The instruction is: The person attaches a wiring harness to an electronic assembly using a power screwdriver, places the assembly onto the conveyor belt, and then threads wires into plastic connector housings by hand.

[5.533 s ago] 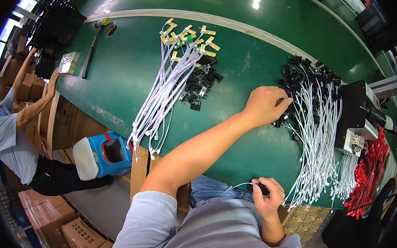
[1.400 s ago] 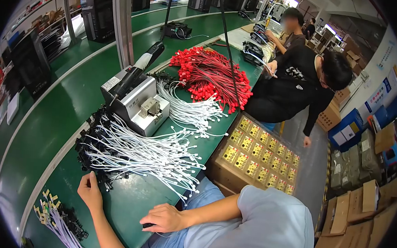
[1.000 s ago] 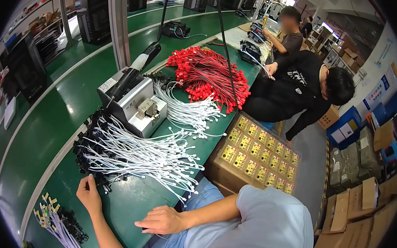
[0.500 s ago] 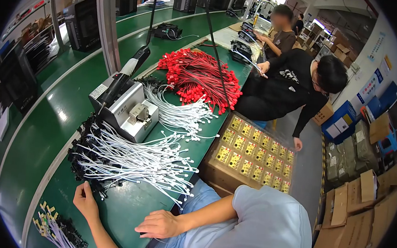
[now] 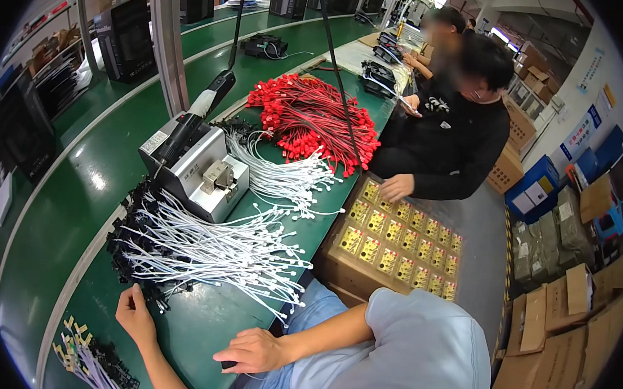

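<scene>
A small, dark plastic part (image 5: 228, 365) is gripped under the bent fingers of the right hand (image 5: 250, 351); it is best held lightly, by its rigid body. The left hand (image 5: 134, 316) is half curled beside matte black angular connectors (image 5: 129, 236); whether anything is pinched there cannot be told. Beyond it, slim, smooth white cables (image 5: 210, 252) are fanned over the glossy green tabletop (image 5: 194, 324). Farther off, a boxy grey metal device (image 5: 196, 175) and tangled red-tipped wires (image 5: 317, 119) are seen.
</scene>
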A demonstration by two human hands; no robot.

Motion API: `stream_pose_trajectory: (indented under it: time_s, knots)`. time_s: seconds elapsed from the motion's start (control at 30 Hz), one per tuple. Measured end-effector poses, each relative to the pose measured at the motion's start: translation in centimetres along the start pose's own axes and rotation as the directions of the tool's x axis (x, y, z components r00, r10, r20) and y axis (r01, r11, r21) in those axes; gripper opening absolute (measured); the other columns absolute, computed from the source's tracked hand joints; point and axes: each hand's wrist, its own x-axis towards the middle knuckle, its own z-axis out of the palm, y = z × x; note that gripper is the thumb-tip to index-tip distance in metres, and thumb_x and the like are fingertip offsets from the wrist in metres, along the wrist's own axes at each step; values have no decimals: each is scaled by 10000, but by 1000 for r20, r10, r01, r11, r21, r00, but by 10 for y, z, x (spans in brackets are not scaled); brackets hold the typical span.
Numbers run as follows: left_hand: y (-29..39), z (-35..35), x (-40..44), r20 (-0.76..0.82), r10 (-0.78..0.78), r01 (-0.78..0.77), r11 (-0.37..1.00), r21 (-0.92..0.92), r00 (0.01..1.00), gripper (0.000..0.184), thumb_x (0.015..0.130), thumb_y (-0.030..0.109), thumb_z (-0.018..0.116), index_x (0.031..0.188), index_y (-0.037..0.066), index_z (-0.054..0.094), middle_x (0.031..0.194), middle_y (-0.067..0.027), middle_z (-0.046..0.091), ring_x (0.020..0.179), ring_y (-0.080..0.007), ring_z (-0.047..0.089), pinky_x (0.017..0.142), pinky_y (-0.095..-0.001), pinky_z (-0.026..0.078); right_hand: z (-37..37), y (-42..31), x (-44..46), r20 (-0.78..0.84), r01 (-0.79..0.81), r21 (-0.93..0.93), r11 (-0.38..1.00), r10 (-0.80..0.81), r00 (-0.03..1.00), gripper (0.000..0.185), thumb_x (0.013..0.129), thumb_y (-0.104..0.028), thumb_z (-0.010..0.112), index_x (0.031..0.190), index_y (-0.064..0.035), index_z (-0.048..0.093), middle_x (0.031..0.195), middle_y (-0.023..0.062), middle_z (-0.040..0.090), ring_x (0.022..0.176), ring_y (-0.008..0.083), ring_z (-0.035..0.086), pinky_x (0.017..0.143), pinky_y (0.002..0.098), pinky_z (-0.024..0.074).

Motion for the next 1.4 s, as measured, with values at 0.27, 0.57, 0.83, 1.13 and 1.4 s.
stream_pose_trajectory:
  time_s: [0.27,0.57,0.83,1.13,1.4]
  knots:
    - [0,1,0,-17,35,-35,999,25,999,234,888,191,607,799,-25,611,648,26,500,604,-61,390,543,-226,320,-3,-1,3,-4,31,12,999,-31,1000,313,770,-194,716,1017,-34,608,840,46,647,625,192,582,532,298,445]
    - [3,0,-1,-3,2,-2,1000,12,1000,236,888,191,606,799,-28,612,649,21,510,611,-64,400,552,-227,330,-3,-2,5,-25,48,-29,998,-49,999,333,773,-186,711,1044,-14,622,820,48,645,627,186,576,516,298,439]
    - [2,0,-1,-7,11,-11,1000,2,1000,235,887,188,609,795,-29,610,647,21,505,615,-66,399,553,-227,327,-3,-2,2,-27,3,-20,1000,-4,1000,354,760,-187,720,1050,-19,606,771,48,622,591,195,568,509,298,433]
    - [-1,4,-1,-46,90,-91,996,-12,995,262,897,222,601,762,-2,596,612,49,434,557,-48,325,502,-231,251,-3,-1,5,-31,43,12,999,-43,999,318,763,-193,722,1019,-35,616,814,39,643,619,188,583,511,296,433]
    - [6,1,0,-6,7,-7,1000,1,1000,237,884,190,615,794,-29,614,647,17,516,615,-64,412,553,-229,343,-4,-2,7,-13,55,-20,998,-55,998,352,770,-194,715,1062,-22,618,818,46,648,626,180,583,507,292,435]
